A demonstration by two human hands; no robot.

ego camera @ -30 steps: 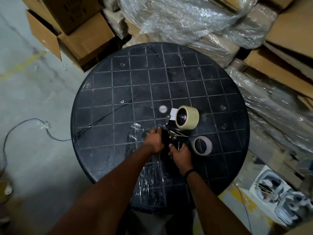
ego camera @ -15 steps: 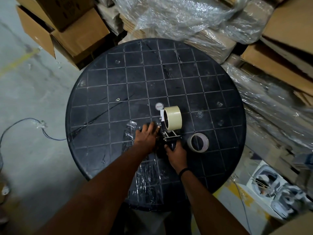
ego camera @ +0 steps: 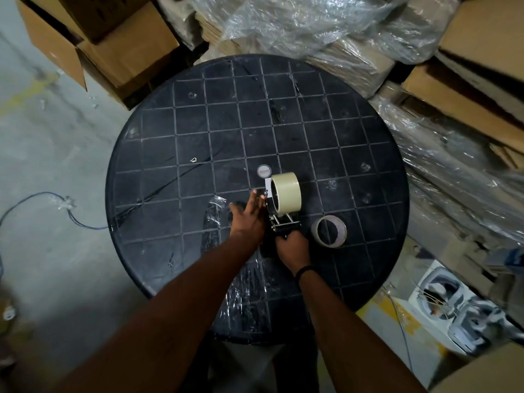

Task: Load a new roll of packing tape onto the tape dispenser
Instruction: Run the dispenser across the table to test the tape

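A black tape dispenser [ego camera: 283,226] lies on the round dark table [ego camera: 354,154] near its middle. A full cream tape roll [ego camera: 286,195] sits on the dispenser's far end. My right hand [ego camera: 292,248] grips the dispenser's handle from the near side. My left hand [ego camera: 249,217] has straight fingers and lies flat against the dispenser's left side, fingertips beside the roll. An empty cardboard core [ego camera: 329,231] lies on the table just right of the dispenser.
Crumpled clear plastic wrap [ego camera: 215,214] lies on the table left of my left hand and under my arms. Cardboard boxes [ego camera: 119,49] and plastic-wrapped stacks [ego camera: 442,171] crowd the table's far and right sides. A cable [ego camera: 71,219] runs across the floor at left.
My left hand opened from a curled grip and slid up along the dispenser's left side to the roll. The roll turned more upright on the dispenser. My right hand kept its grip.
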